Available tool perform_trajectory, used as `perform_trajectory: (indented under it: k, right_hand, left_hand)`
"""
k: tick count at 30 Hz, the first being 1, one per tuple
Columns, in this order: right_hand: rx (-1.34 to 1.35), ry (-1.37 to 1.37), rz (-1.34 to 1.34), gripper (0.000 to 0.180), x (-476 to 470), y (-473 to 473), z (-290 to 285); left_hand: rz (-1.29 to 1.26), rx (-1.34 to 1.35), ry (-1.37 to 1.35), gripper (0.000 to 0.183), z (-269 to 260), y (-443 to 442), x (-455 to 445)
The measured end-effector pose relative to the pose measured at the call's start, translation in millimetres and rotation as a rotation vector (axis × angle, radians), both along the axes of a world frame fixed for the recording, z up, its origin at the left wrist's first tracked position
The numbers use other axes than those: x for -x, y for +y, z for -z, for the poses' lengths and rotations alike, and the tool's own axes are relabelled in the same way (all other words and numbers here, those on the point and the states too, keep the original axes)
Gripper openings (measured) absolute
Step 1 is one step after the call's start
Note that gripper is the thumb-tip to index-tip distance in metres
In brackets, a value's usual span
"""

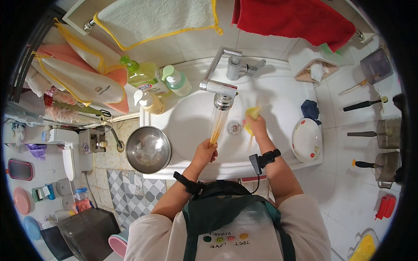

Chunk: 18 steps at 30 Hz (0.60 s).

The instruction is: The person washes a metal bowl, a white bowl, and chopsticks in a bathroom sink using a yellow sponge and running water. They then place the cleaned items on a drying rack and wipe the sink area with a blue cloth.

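My left hand (pixel 205 151) grips the lower ends of a bundle of pale wooden sticks, apparently chopsticks (pixel 215 134). Their upper ends point into water running from the chrome faucet (pixel 223 99). To the right of the stream, my right hand (pixel 258 125) holds a yellow cloth or sponge (pixel 250 117), slightly blurred. Some of it hangs below the fingers, near the drain (pixel 234 127). Both hands are over the basin of the white sink (pixel 186 130), apart from each other.
A steel bowl (pixel 148 150) rests on the sink's left edge, below several pump bottles (pixel 178 81). On the right edge are a flowered white dish (pixel 306 140) and a crumpled dark blue cloth (pixel 310 110). Towels (pixel 156 23) hang above.
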State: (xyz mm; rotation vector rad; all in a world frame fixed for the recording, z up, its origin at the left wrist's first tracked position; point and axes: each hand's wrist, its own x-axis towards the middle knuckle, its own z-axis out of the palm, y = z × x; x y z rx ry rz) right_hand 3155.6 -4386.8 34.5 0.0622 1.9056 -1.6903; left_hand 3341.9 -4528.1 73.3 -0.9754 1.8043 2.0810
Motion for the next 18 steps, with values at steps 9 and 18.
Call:
perform_trajectory:
  k: [9,18]
  right_hand:
    - [-0.678,0.745,-1.302,0.017,-61,-16,-12]
    - [-0.551,1.222,-1.206,0.014,-44,-15,-17]
  left_hand:
    - [0.296,1.263,0.378,0.014,-3,19,23]
    - [0.319,1.011,0.139,0.019,-9,19,17]
